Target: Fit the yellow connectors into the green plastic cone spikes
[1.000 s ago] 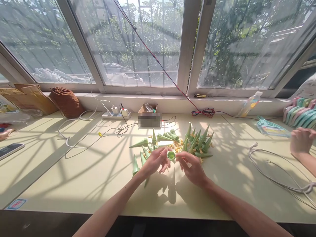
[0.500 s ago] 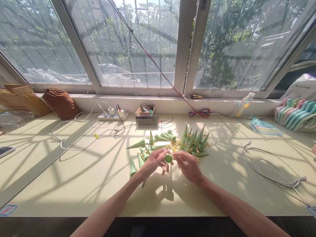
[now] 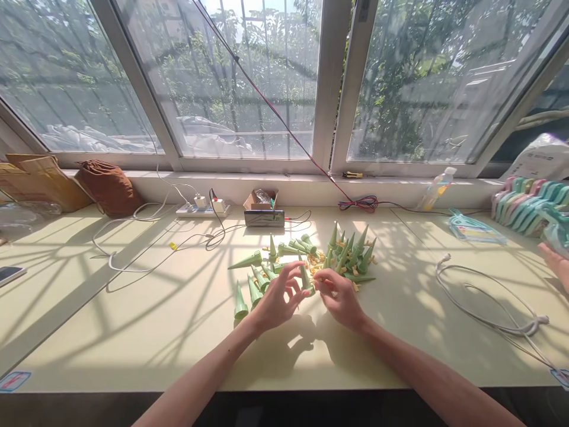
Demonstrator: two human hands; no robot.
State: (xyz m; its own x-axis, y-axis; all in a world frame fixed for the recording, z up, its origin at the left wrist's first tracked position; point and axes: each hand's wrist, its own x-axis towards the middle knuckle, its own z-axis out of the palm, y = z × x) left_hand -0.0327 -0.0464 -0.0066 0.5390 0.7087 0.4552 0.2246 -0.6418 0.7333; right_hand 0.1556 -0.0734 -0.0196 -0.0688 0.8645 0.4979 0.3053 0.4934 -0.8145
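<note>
My left hand (image 3: 280, 299) is closed on a green plastic cone-shaped spike (image 3: 305, 277), its narrow tip up and its wider end low. Against the spike's right side, the fingers of my right hand (image 3: 340, 298) are pinched together; what they hold is too small and hidden to name. Beyond my hands lies a heap of small yellow parts (image 3: 315, 258). Several green spikes lie or stand to the left, one of them upright (image 3: 240, 301). At the right, a cluster of green spikes (image 3: 353, 252) carries small yellow pieces on the sides.
A phone (image 3: 264, 219) leans before a small cardboard box (image 3: 253, 198). A power strip (image 3: 203, 209) and cables are at the back left. Looped grey cable (image 3: 484, 323), a bottle (image 3: 438, 188) and hangers (image 3: 524, 204) are on the right. Another person's hand (image 3: 555, 264) shows at the right edge.
The held spike has turned from its open round end facing me to tip upward. My left fingers have shifted around it. The other person's hand has come further into view with something teal.
</note>
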